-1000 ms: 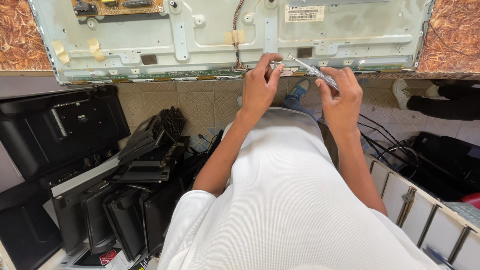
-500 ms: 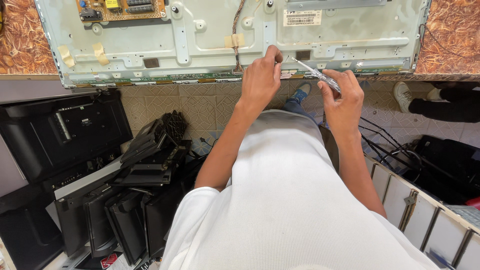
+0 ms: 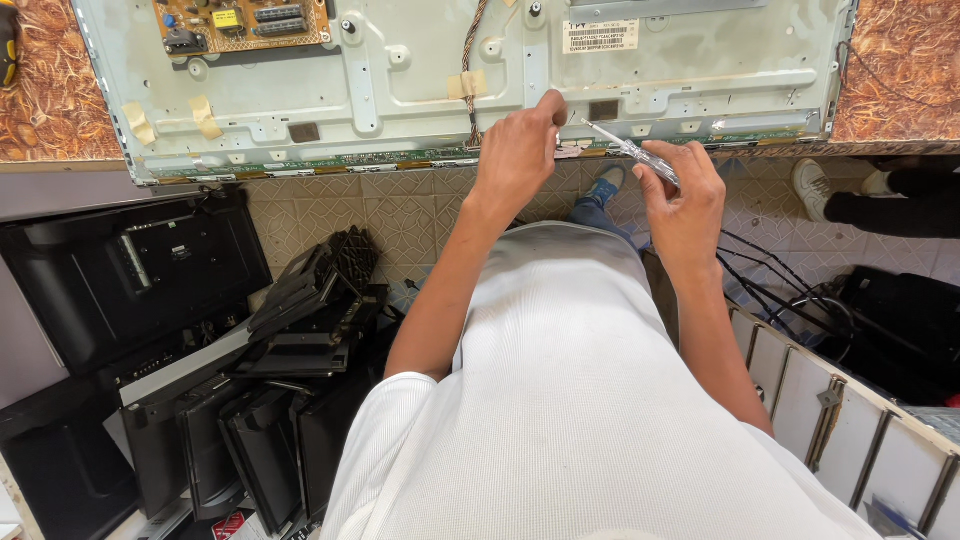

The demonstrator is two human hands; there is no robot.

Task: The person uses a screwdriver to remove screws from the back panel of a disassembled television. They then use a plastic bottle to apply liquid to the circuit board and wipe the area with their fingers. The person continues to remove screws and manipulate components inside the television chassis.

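Note:
A pale metal television back panel (image 3: 420,80) lies on the workbench in front of me, with an orange circuit board (image 3: 240,22) at its upper left and a twisted wire bundle (image 3: 470,60) running down its middle. My left hand (image 3: 515,150) rests at the panel's near edge, fingers pinched against it; what they pinch is too small to tell. My right hand (image 3: 685,195) grips a screwdriver with a clear handle (image 3: 635,152), its tip pointing at the panel edge beside my left fingers.
Black television housings and stands (image 3: 240,380) are stacked on the floor to my left. Black cables (image 3: 790,290) trail over the tiled floor on the right, beside a white framed panel (image 3: 840,410). Another person's shoe and dark trouser leg (image 3: 870,195) show at right.
The view has shifted a little, so the panel sits lower in the frame. Both hands stay at the panel's near edge, the screwdriver still held in the right one.

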